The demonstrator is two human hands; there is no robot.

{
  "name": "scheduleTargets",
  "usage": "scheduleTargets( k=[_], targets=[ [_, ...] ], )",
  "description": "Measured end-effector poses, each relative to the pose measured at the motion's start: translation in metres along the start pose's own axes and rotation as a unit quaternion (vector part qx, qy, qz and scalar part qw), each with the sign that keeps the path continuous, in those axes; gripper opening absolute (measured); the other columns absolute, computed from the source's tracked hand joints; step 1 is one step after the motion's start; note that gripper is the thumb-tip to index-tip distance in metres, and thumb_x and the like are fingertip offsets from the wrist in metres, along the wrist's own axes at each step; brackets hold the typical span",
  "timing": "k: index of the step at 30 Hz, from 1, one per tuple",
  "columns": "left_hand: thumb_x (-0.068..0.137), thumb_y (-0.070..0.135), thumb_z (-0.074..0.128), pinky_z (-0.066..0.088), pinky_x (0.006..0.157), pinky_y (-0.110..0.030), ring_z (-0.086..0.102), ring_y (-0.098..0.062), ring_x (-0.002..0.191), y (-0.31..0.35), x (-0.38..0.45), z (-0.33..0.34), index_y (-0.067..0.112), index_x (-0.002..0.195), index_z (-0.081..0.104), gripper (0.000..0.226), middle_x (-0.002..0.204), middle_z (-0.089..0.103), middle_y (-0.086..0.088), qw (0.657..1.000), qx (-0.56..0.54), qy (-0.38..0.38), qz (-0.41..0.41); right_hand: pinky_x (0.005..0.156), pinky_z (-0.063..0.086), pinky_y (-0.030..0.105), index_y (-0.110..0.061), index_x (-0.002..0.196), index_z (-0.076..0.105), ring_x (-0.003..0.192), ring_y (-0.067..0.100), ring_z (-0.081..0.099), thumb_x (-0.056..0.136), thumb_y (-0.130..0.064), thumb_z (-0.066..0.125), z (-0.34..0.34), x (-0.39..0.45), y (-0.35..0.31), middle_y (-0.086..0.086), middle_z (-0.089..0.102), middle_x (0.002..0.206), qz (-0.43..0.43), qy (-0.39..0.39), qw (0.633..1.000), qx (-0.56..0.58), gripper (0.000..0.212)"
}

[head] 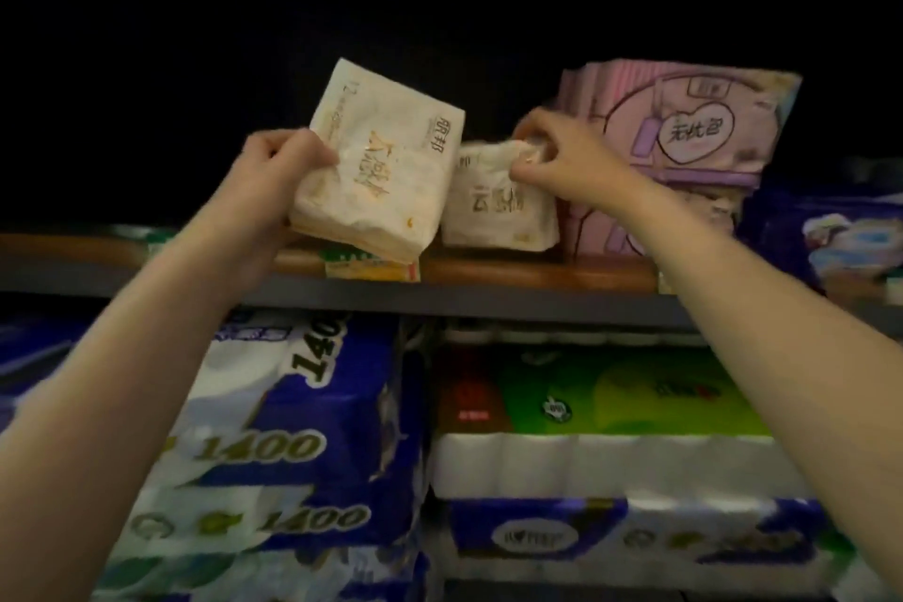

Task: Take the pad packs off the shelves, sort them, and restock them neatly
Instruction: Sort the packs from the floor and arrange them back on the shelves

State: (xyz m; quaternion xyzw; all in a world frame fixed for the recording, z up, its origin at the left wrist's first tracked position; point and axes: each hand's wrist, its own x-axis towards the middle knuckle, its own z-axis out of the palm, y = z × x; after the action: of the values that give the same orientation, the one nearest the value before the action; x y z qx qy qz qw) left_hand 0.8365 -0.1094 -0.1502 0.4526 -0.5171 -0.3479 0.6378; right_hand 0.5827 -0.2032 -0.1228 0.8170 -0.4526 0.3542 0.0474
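Observation:
My left hand grips a cream pad pack with gold lettering by its left edge and holds it tilted above the wooden shelf. A second, smaller cream pad pack stands upright on the shelf just to its right. My right hand pinches the top of that standing pack. Directly right of it, pink and purple pad packs are stacked against each other.
A yellow-green price tag hangs on the shelf's front edge. Blue packs lie at the shelf's far right. Below the shelf sit blue-and-white toilet-roll bundles and green-topped roll packs. The space above the shelf to the left is dark.

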Motion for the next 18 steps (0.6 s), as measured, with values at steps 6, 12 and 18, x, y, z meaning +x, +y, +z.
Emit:
scheduleTargets(
  k=[6,12,18],
  targets=[
    [0.06,0.047,0.058,0.054,0.058,-0.031,0.064,-0.023,0.099,-0.006,0.025,0.019,0.023,0.135,0.04,0.081,0.119,0.063,-0.005,0.992,-0.11,0.008,-0.063,0.081,0.043,0.031,-0.012,0.119,0.057,0.107,0.026,0.053,0.087,-0.015,0.058,0.009,0.017,0.009,0.011,0.057,0.114,-0.044,-0.095,0.966,-0.235,0.033],
    [0.096,0.031,0.044,0.055,0.077,-0.031,0.061,-0.014,0.099,-0.009,0.03,0.081,0.025,0.147,0.018,0.058,0.124,0.055,0.0,0.989,-0.138,0.013,0.044,0.091,0.051,0.035,-0.034,0.135,0.038,0.109,0.013,0.059,0.081,-0.043,0.064,-0.011,-0.006,-0.039,-0.012,0.056,0.12,0.084,-0.083,0.894,0.433,0.061],
    [0.092,0.023,0.053,0.04,0.087,-0.018,0.049,-0.008,0.116,-0.004,0.054,0.094,0.022,0.138,0.041,0.048,0.131,0.052,0.006,0.971,0.174,-0.068,0.147,0.091,0.042,0.025,-0.032,0.134,0.041,0.107,0.011,0.05,0.064,-0.034,0.083,-0.036,0.038,-0.029,-0.003,0.048,0.12,0.041,0.129,0.975,0.175,0.082]
  ],
)
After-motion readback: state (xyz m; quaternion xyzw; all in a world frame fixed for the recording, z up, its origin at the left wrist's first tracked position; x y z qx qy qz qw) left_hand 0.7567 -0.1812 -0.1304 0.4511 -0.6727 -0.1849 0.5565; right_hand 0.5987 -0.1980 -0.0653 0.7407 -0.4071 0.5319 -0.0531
